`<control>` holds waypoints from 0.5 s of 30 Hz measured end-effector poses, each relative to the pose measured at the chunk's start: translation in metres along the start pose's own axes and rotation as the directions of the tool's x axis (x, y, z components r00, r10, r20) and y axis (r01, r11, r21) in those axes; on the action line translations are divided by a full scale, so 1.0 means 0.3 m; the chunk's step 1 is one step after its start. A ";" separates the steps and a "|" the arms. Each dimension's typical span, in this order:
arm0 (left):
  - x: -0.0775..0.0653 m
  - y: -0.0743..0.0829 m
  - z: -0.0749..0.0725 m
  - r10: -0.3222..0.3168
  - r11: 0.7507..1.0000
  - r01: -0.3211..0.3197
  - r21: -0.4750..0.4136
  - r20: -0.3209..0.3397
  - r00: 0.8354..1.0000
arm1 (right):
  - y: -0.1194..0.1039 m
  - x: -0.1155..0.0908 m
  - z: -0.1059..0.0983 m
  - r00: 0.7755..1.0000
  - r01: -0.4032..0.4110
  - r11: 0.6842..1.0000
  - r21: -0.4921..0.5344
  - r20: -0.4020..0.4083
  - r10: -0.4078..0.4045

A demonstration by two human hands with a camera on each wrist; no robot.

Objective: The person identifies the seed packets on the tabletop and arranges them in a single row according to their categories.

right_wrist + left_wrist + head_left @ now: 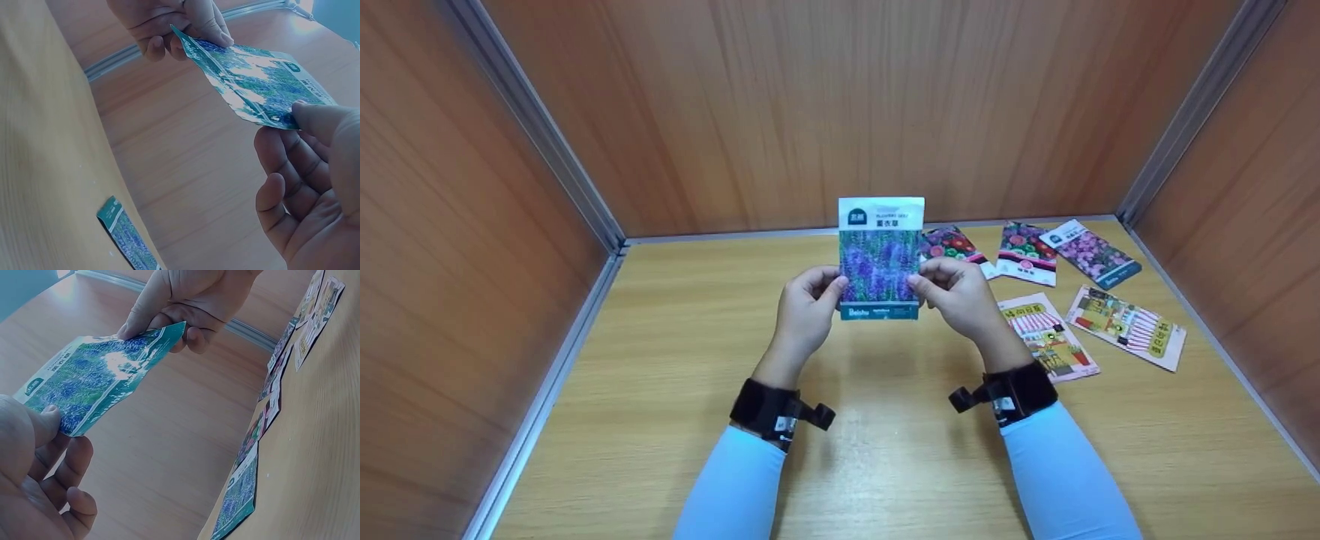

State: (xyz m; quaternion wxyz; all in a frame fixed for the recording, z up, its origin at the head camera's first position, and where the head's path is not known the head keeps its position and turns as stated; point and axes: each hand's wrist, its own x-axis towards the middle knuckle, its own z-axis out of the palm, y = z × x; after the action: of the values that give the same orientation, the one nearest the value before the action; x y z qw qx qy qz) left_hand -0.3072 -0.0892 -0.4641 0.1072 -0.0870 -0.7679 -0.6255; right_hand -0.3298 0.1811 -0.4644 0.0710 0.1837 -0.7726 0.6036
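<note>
Left hand (804,306) pinches the lavender seed packet (881,255) by its lower left edge; the packet is held up between the hands, long axis upright in the head view, neither hand nearer; right hand (964,298) pinches the lower right edge

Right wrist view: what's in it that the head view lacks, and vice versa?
Right wrist only: a second purple-flower packet lying on the table. Head only: blue sleeves, black wrist straps and five other packets toward the table's right side. Both: the left hand and right hand pinching the held packet between them, plus part of the table.
</note>
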 end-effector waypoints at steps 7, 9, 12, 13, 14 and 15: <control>-0.002 0.007 -0.016 -0.023 1.000 0.023 0.014 0.014 1.000 | 0.008 0.004 0.001 1.000 -0.002 1.000 0.007 0.030 0.002; 0.002 0.007 -0.028 -0.037 0.999 0.036 0.033 0.006 0.999 | 0.017 0.007 0.001 0.999 -0.018 1.000 0.017 0.047 0.017; 0.016 -0.009 -0.052 -0.065 0.994 0.066 0.083 -0.004 0.998 | 0.037 0.011 0.001 0.996 -0.039 0.999 0.006 0.078 0.038; 0.022 -0.020 -0.062 -0.077 0.992 0.078 0.101 -0.006 0.997 | 0.045 0.012 0.003 0.995 -0.048 0.999 -0.006 0.088 0.049; 0.029 -0.034 -0.073 -0.092 0.988 0.092 0.120 -0.006 0.996 | 0.051 0.013 0.004 0.994 -0.058 0.998 -0.023 0.097 0.060; 0.036 -0.049 -0.086 -0.114 0.984 0.113 0.138 -0.003 0.994 | 0.057 0.014 0.007 0.992 -0.068 0.997 -0.045 0.102 0.073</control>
State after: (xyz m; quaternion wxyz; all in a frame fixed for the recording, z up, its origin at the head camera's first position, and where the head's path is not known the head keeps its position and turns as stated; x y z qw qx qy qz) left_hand -0.3200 -0.1176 -0.4701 0.0755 -0.0369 -0.8133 -0.5757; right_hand -0.3398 0.1818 -0.4791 0.0131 0.1859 -0.7935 0.5793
